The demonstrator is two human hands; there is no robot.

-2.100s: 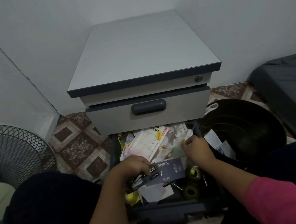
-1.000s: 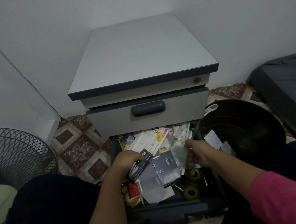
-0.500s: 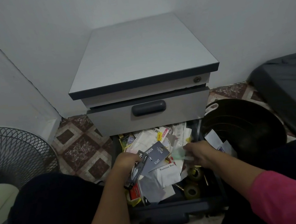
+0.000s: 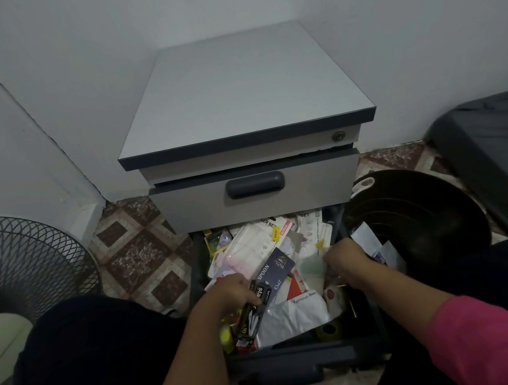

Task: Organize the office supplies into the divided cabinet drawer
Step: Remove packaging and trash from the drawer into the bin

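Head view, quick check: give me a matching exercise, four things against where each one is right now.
Things:
1. SPOON card
2. yellow tape roll
3. black basin
4. fan grille

Places:
A. floor, left of cabinet
B. left hand's grip
C. open drawer's front right corner
D. floor, right of drawer

Pairs: 1-B, 2-C, 3-D, 4-A

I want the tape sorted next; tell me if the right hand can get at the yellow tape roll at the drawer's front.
Probably yes: the yellow tape roll lies uncovered just below the right hand, though that hand already grips a translucent packet.
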